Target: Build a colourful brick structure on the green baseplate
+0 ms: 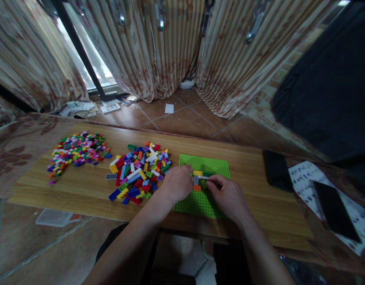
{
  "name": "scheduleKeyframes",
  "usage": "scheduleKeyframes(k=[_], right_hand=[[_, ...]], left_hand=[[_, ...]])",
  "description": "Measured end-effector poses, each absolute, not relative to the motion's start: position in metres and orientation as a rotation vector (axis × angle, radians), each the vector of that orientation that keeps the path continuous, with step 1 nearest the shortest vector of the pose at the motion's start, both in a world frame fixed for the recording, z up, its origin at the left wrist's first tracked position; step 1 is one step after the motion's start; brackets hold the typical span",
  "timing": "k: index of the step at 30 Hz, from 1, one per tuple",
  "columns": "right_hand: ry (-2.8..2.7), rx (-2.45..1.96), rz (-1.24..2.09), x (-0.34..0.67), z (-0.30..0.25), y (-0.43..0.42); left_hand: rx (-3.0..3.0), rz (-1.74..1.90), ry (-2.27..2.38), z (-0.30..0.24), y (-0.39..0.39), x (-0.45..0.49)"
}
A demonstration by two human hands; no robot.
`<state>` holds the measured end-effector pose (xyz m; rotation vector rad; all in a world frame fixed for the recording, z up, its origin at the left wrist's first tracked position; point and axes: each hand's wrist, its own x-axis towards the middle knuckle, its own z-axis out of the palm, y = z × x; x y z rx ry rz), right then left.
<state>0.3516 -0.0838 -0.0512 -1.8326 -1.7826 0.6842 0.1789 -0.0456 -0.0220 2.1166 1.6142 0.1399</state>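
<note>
Striped beige fabric curtains [137, 59] with a reddish pattern hang down to a brown tiled floor [197, 109]. A small white paper square [169, 108] lies there. A black flat rectangular device [277, 170] lies beside a white printed sheet [304, 172]; a second black rectangular device [337, 211] partly covers this sheet.

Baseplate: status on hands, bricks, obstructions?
Right hand pinching white brick. Left hand over baseplate, grip unclear. Coloured bricks on baseplate. Left hand blocks part of view.
</note>
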Motion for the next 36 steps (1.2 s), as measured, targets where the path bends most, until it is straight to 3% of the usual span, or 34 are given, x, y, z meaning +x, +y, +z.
scheduleKeyframes(k=[5, 13, 21, 36], right_hand=[[-1.916, -1.741, 0.758, 0.355, -0.0527, -0.0839], [-2.016, -1.75, 0.602, 0.3554, -0.0554, -0.084], [-2.102, -1.653, 0.714, 0.3574, -0.0513, -0.0874], [-1.945, -1.655, 0.787, 0.353, -0.0548, -0.0883]], left_hand=[[2.127, 0.119, 1.608, -0.0206, -0.0461, 0.1787], [2.141, 0.101, 1.599, -0.0231, -0.0458, 0.1787], [2.146, 0.105, 1.606, -0.0266, -0.0465, 0.1783], [2.113, 0.102, 1.645, -0.0282, -0.0496, 0.1856]])
